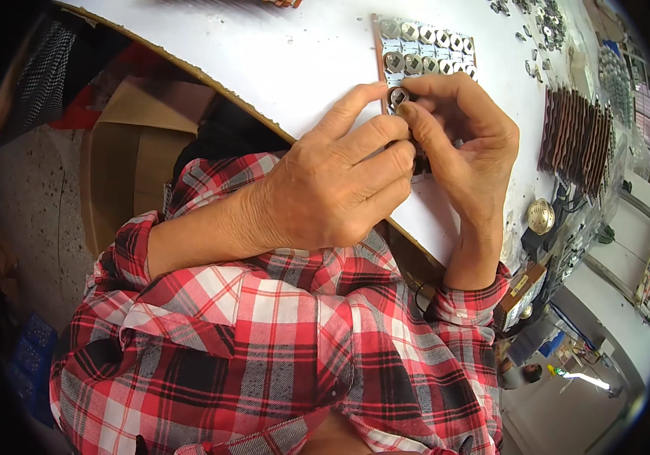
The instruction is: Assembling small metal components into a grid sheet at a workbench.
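A panel (425,47) with a reddish-brown edge lies on the white table, bearing rows of round silvery metal pieces with dark square centres. At its near end, the thumb and forefinger of my right hand (469,140) close on one such round metal piece (398,97). From the left comes my left hand (340,178), its forefinger reaching to the panel's left edge beside that piece. The other left fingers are curled against the panel's near part, and what they grip is hidden. Both hands cover the panel's near rows.
Small loose metal parts (549,26) are scattered at the table's far right. A row of brown-edged panels (577,140) stands right of my hands, with a round metallic object (540,217) nearer. A cardboard box (139,136) is below the table's left edge (211,82). Another person (520,375) appears at lower right.
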The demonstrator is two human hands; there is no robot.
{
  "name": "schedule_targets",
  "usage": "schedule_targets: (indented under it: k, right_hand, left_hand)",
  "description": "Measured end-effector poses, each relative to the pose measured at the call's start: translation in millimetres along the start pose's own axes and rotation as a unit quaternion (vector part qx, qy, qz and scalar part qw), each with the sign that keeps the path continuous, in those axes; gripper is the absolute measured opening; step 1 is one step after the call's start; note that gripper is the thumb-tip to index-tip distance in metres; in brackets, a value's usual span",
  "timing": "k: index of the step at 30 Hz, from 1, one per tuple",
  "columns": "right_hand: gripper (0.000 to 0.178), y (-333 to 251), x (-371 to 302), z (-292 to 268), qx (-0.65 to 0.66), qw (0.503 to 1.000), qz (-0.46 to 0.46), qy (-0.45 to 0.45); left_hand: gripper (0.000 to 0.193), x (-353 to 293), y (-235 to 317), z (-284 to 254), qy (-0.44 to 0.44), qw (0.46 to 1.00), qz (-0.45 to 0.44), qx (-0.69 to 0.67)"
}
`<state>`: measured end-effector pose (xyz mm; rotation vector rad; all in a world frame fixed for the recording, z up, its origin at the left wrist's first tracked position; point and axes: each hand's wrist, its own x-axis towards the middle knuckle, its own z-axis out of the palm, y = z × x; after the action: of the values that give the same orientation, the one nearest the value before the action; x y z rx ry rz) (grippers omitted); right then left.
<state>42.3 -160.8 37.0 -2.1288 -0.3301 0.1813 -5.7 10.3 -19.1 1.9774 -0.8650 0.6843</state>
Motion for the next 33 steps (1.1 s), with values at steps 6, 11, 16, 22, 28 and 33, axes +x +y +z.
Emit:
schedule_targets:
  k: [6,11,16,22,28,33]
  right_hand:
    - [0.015,3,0,-1,-0.015,1.000,-0.018,-0.006]
    - [0.015,3,3,-4,0.012,0.999,-0.035,-0.034]
    - [0.017,0,4,-5,-0.013,0.999,-0.038,-0.027]
    - [0.017,9,12,-16,0.053,0.993,0.019,0.106]
    - [0.035,64,40,-78,-0.216,0.926,-0.037,0.307]
    - [0.038,84,51,-122,-0.323,0.918,0.039,0.228]
  left_hand:
    - [0.020,0,1,0,-0.012,1.000,0.002,-0.001]
    - [0.018,2,4,0,-0.016,1.000,-0.013,-0.011]
    - [0.017,3,2,1,-0.010,1.000,-0.013,-0.022]
    - [0.021,6,-2,-7,-0.008,0.999,-0.015,-0.029]
    - [0.016,6,-3,-3,0.022,1.000,-0.005,0.004]
    - [0.018,8,-3,-2,0.011,1.000,-0.004,-0.002]
